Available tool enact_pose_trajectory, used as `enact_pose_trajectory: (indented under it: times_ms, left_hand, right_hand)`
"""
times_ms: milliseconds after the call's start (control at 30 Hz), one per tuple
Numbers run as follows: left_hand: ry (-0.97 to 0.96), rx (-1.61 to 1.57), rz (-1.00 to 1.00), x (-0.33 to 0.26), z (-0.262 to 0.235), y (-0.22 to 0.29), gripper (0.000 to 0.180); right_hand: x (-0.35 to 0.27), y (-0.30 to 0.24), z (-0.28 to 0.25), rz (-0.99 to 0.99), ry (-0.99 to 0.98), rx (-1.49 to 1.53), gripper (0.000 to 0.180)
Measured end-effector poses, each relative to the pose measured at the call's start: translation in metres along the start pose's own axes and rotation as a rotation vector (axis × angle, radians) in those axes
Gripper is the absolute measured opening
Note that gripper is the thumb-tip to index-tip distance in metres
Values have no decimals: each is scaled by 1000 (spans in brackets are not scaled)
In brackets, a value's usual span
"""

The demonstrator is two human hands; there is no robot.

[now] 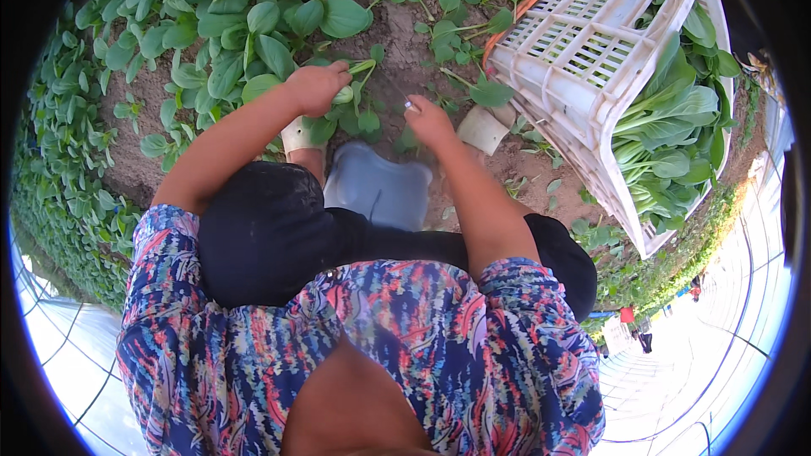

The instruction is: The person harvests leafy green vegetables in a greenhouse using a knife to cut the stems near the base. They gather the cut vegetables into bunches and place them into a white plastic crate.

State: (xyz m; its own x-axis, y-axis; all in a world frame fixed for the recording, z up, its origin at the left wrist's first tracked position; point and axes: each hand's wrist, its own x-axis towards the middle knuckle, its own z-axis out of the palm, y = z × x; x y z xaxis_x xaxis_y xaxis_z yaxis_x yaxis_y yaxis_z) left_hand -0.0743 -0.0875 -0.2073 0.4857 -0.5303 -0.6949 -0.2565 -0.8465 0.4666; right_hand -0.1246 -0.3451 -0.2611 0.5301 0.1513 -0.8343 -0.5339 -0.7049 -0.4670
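Reaching over brown soil (389, 49), the left hand (317, 89) grips greens (367, 121) — the right hand (431, 123) curled, its hold unclear — near pale sheeting (676, 371).

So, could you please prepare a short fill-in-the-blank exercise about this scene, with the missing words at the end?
The left hand grips a plant whose leaves are coloured ____.
Of the two hands, the ____ one is nearer the crate.
The crate, holding leafy greens, is coloured ____.
Missing words: green; right; white.

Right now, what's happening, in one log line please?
left hand: gripping leafy plant | right hand: fingers curled, small pale thing there, unclear what | white crate: at right, leafy greens inside
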Motion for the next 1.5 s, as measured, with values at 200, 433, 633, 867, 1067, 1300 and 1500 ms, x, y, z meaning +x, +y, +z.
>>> enact_pose_trajectory:
  times_ms: [200,433,633,867,1067,1300,1500]
  left_hand:
    - [235,-220,250,-16,-74,35,59]
    - [242,-649,189,-44,-135,16,52]
    - [350,-1185,95,-33,-130,31,44]
    - [47,-1149,-67,-18,-78,32,46]
    - [-320,-106,-63,-19,5,25,78]
    - [-454,125,-100,-25,39,4,55]
    - [-375,94,-80,-28,36,4,45]
  right_hand:
    - [-8,-85,-71,-109,89,874,28]
    - [10,-129,-99,-506,648,291,32]
    - [-30,-173,-54,-564,322,742,31]
    - [-36,-129,-43,-221,115,857,30]
    - [-26,-26,0,-223,-56,-222,40]
    - [-29,-31,9,-204,-127,-349,40]
    - [-17,-26,21,-141,-132,-376,40]
